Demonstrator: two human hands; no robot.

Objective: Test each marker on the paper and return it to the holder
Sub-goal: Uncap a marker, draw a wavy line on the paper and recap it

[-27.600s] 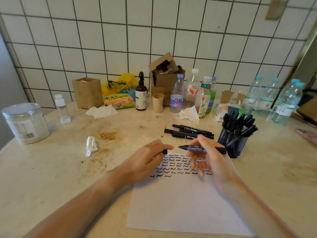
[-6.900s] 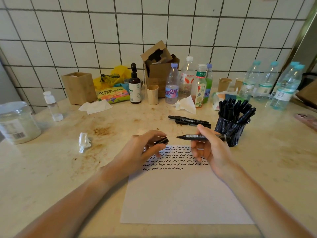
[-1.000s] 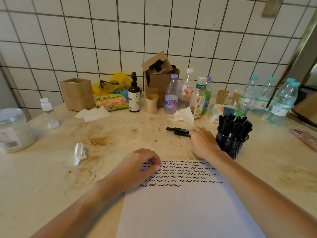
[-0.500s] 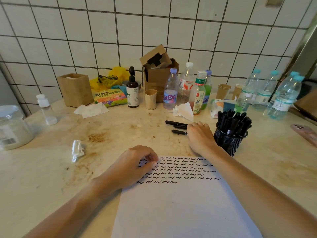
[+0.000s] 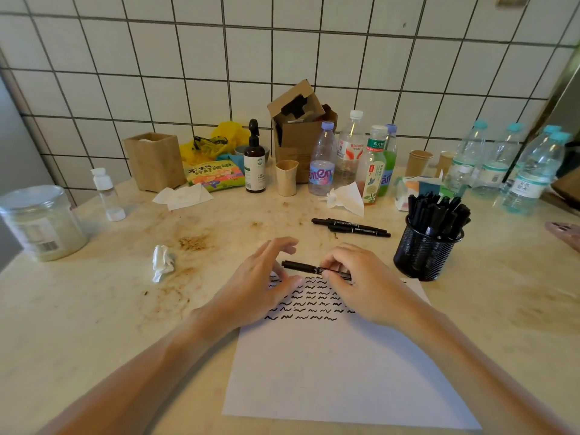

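I see my right hand (image 5: 357, 277) pinching the black marker (image 5: 309, 267) at mid barrel, capped end pointing to 9 o'clock, my left hand (image 5: 266, 279) with fingers relaxed near that cap, over the paper (image 5: 339, 372).

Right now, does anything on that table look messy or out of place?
Yes. Brown crumbs and stains smear the tabletop left of the paper, a crumpled tissue lies beside them, and the cardboard box at the wall gapes open, its flap tilted.

A crumpled white tissue (image 5: 162, 262) lies at nine o'clock; a lidded clear plastic jar (image 5: 40, 221) stands further out, a brown pump bottle (image 5: 254, 163) at twelve.
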